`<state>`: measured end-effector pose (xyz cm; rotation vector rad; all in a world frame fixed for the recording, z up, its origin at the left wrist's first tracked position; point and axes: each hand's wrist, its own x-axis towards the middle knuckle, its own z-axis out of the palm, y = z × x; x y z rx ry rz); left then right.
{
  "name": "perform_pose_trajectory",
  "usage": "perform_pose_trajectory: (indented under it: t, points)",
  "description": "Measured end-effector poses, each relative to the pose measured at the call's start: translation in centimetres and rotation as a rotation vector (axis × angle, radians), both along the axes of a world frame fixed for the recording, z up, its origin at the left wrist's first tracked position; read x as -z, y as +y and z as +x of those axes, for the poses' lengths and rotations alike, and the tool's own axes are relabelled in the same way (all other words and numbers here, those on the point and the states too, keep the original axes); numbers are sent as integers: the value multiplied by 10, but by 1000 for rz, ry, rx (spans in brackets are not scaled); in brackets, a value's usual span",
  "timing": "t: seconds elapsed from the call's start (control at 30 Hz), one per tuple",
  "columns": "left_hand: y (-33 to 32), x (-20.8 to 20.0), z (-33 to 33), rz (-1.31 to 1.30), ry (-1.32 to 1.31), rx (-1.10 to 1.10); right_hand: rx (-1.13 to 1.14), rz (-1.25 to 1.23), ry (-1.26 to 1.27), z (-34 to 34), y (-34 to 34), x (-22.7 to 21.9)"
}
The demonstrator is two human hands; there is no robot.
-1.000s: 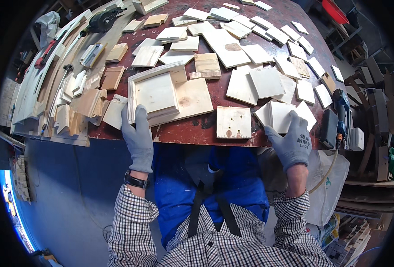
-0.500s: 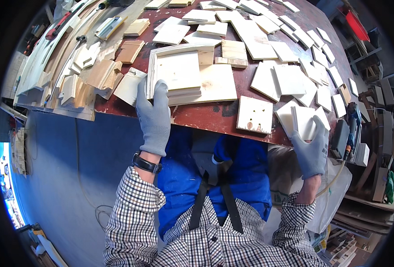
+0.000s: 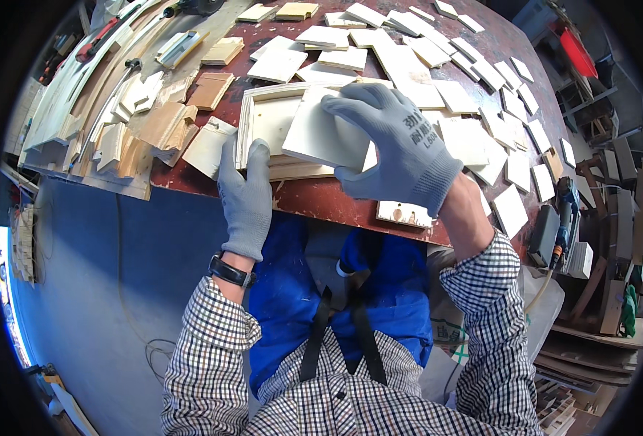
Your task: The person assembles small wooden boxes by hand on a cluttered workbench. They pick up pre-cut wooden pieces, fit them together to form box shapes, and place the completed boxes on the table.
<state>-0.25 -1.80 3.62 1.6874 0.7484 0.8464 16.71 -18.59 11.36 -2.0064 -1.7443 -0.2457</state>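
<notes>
With grey-gloved fingers and thumb, my left hand (image 3: 245, 192) grips the near left corner of a shallow square wooden frame (image 3: 246, 120). The frame sits near the front edge of the dark red table. My right hand (image 3: 405, 149), in a matching glove, holds a pale square plywood panel (image 3: 307, 131) by its right side. The panel is tilted over the frame's right part and hides much of the inside. Whether it touches the frame I cannot tell. Below my right wrist lies a wood block (image 3: 403, 213) with dark holes, partly covered.
Loose plywood pieces (image 3: 408, 69) spread over the table (image 3: 307, 200). Moulding offcuts (image 3: 169, 131) and long boards (image 3: 67, 123) lie at the left. A blue-and-black power tool (image 3: 567, 211) hangs at the right edge beside stacked scrap wood (image 3: 619, 196).
My right hand has picked up a plywood panel from the right side of the table and carried it left over the frame. My left hand has stayed on the frame's corner.
</notes>
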Motion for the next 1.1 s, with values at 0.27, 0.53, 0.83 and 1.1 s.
perform_pose_trajectory:
  t: [0.27, 0.53, 0.83, 1.1]
  points:
    - [-3, -1, -4, 14, -17, 6, 3, -280, 23, 15, 24, -3]
    - [1, -3, -6, 18, 9, 67, 38, -328, 22, 11, 24, -7]
    - [3, -1, -8, 97, 56, 49, 150, -478, -193, 0, 26, -25]
    - [6, 6, -9, 198, 114, 39, 183, -677, -7, 1, 32, -32]
